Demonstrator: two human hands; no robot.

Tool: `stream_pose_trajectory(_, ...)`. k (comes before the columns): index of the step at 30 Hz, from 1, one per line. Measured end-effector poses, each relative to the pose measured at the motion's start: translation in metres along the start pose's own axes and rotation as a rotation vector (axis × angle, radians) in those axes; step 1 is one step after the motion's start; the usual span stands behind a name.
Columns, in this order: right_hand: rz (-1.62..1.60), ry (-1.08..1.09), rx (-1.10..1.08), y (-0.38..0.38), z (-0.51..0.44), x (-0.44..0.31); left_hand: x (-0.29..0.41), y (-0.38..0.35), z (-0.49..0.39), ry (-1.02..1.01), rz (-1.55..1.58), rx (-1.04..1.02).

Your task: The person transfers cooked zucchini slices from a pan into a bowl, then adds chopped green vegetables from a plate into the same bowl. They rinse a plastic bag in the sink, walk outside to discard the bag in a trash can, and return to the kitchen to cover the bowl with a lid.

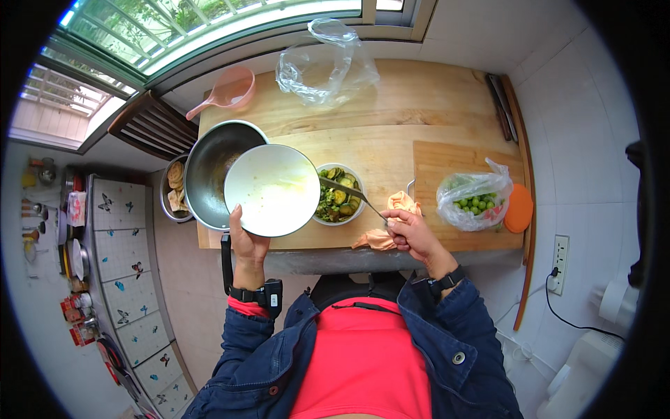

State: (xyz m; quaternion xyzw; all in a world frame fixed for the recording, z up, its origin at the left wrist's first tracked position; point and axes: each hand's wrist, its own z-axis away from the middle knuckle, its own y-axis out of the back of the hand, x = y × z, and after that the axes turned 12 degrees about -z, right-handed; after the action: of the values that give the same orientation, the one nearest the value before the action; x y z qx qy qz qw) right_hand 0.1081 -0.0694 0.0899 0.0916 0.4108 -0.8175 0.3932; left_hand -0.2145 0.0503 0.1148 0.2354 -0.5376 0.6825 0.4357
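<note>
A white plate [273, 191] with thin smears of food is held up by its near rim in my left hand [249, 242]. It overlaps the right part of a dark wok [217, 175], whose black handle [226, 262] points toward me. My right hand [413, 235] grips the thin handle of a metal utensil [352, 191]. That utensil crosses over a white bowl [359, 213] of sliced cooked zucchini [340, 197] and chopped greens. Its far end meets the plate's right edge, and I cannot tell its shape there. The plate covers a little of the bowl's left side.
On the wooden table [408, 115] lie a clear plastic bag [327, 68], a pink ladle [233, 90], orange cloth [378, 240], a bag of green fruit [475, 201], an orange lid [518, 208] and knives [501, 107]. A metal pot [178, 213] stands left of the wok.
</note>
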Motion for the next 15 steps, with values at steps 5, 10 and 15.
stream_pose_trajectory(5, 0.244, 0.102, 0.009, 0.005, 0.006, 0.010, 0.003, 0.004, -0.006, 0.005, 0.080, 0.047)
stream_pose_trajectory(10, 0.819, 0.439, 0.164, 0.002, 0.002, 0.023, 0.013, 0.005, 0.000, 0.131, 0.218, -0.067)
stream_pose_trajectory(15, 0.799, 0.476, 0.155, -0.003, 0.002, 0.025, 0.012, 0.010, 0.006, 0.248, 0.325, -0.058)
